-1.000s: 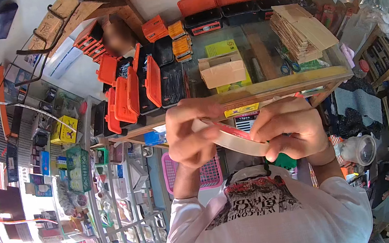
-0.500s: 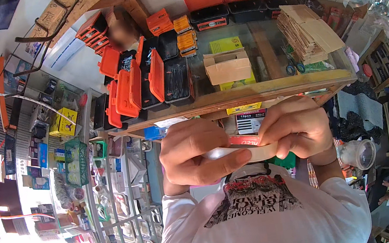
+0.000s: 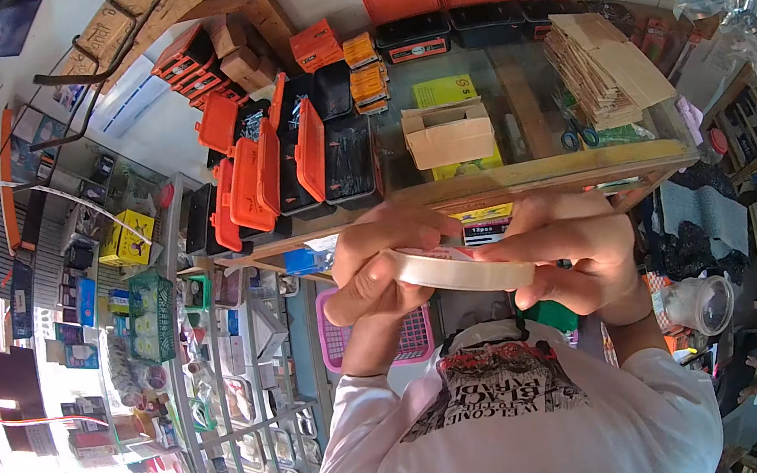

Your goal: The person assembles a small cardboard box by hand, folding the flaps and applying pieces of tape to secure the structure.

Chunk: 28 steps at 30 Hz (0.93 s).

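Holding that white roll of tape [image 3: 458, 270] up in front of your chest, you've got it pinched from both ends: your left hand [image 3: 382, 270] has fingers curled over the top edge with the thumb under it, and your right hand [image 3: 569, 252] is wrapped around the other side, fingertips closed on the rim. Both hands are shut on it, nothing loose.

It sits edge-on to the camera, just below the front lip of the wooden counter [image 3: 526, 177] and above your white printed shirt [image 3: 512, 412]. Honestly, from this angle I can't tell if a free end is already peeled or if you're just feeling for it.

Handling-wise, I'd guess it's light and fairly stiff as a ring, so it won't flop, but the flat faces look smooth and could slide if you only squeeze them. Better to grip across the outer rim, with a thumb through or against the core, like you're doing. The sticky side will grab skin, so keep your fingertips on the backing.

Around you: open orange and black compartment cases [image 3: 288, 157] on the counter to the left, a small cardboard box [image 3: 449, 133] behind the tape, a stack of flat brown sheets [image 3: 608, 70] on the right, and a pink basket [image 3: 382, 324] down under your left wrist.
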### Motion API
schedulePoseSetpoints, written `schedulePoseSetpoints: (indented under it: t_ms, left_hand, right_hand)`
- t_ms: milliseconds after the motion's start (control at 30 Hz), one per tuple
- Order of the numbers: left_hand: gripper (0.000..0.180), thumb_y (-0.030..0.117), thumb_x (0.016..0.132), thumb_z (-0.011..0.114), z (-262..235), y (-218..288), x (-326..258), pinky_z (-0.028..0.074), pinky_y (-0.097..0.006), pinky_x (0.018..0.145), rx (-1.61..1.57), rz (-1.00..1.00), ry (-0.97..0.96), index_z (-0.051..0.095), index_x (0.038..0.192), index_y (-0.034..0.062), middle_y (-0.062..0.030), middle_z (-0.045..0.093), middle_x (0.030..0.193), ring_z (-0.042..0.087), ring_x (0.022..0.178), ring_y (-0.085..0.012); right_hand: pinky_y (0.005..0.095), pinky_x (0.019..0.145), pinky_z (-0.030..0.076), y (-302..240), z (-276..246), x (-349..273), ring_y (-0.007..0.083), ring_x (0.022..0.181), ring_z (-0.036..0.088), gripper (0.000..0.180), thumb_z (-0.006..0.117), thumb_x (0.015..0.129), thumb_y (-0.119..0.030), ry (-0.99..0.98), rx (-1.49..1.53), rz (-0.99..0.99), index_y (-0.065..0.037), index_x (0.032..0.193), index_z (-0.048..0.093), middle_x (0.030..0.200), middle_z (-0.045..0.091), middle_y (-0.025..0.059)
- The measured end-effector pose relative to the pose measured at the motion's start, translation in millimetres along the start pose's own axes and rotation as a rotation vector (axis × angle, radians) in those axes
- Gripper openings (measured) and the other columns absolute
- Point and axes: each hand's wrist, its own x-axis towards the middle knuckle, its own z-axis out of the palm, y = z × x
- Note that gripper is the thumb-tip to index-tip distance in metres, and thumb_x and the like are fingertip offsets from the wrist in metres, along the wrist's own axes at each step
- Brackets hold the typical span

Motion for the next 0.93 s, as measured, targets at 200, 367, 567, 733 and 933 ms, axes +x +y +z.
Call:
schedulePoseSetpoints:
  t_ms: [200, 367, 567, 733, 933]
  left_hand:
    - [0.031, 0.001, 0.075, 0.078, -6.6, 7.6, 19.3, 0.050, -0.032, 0.047, -0.094, -0.087, -0.060, 0.067, 0.102, 0.0103, -0.0116, 0.064, 0.084, 0.067, 0.065, -0.0238]
    - [0.027, 0.007, 0.065, 0.087, -13.9, 28.2, 40.4, 0.049, -0.032, 0.048, 0.015, -0.126, -0.309, 0.077, 0.089, 0.0146, -0.0057, 0.063, 0.083, 0.064, 0.063, -0.0207]
    - [0.031, 0.003, 0.083, 0.078, -14.6, 15.9, 1.5, 0.048, -0.030, 0.045, -0.113, -0.096, -0.049, 0.066, 0.110, 0.0107, -0.0104, 0.060, 0.088, 0.060, 0.059, -0.0180]
    - [0.038, 0.008, 0.101, 0.059, -2.6, 6.6, -4.8, 0.049, -0.029, 0.042, -0.035, -0.071, 0.205, 0.041, 0.134, 0.0125, -0.0132, 0.049, 0.097, 0.053, 0.054, -0.0174]
    - [0.037, 0.018, 0.105, 0.053, 19.4, 8.3, -7.4, 0.053, -0.036, 0.043, -0.345, -0.206, 0.322, 0.036, 0.138, 0.0167, -0.0129, 0.051, 0.101, 0.057, 0.054, -0.0210]
  right_hand:
    - [0.0321, 0.055, 0.043, -7.1, -5.3, 1.9, 0.0165, 0.058, 0.058, 0.043, 0.085, 0.076, -0.028, -0.019, -0.120, -0.033, 0.001, 0.107, 0.078, 0.075, 0.068, 0.0066]
    - [0.0314, 0.053, 0.042, -9.8, -2.9, 9.8, 0.0167, 0.053, 0.057, 0.052, 0.088, 0.072, -0.031, -0.086, -0.218, -0.101, 0.002, 0.110, 0.076, 0.075, 0.070, 0.0042]
    - [0.0301, 0.048, 0.039, -13.8, 5.6, 20.5, 0.0114, 0.050, 0.053, 0.069, 0.093, 0.063, -0.033, -0.060, -0.154, -0.023, 0.003, 0.118, 0.072, 0.076, 0.073, 0.0030]
    - [0.0243, 0.048, 0.036, 5.4, 16.4, 14.1, 0.0072, 0.050, 0.050, 0.067, 0.093, 0.067, -0.035, -0.043, -0.102, -0.040, 0.003, 0.117, 0.072, 0.075, 0.072, 0.0019]
    - [0.0261, 0.047, 0.038, 27.5, 21.1, 9.6, 0.0099, 0.053, 0.053, 0.057, 0.091, 0.073, -0.033, 0.008, 0.101, -0.148, 0.000, 0.117, 0.073, 0.077, 0.072, 0.0018]
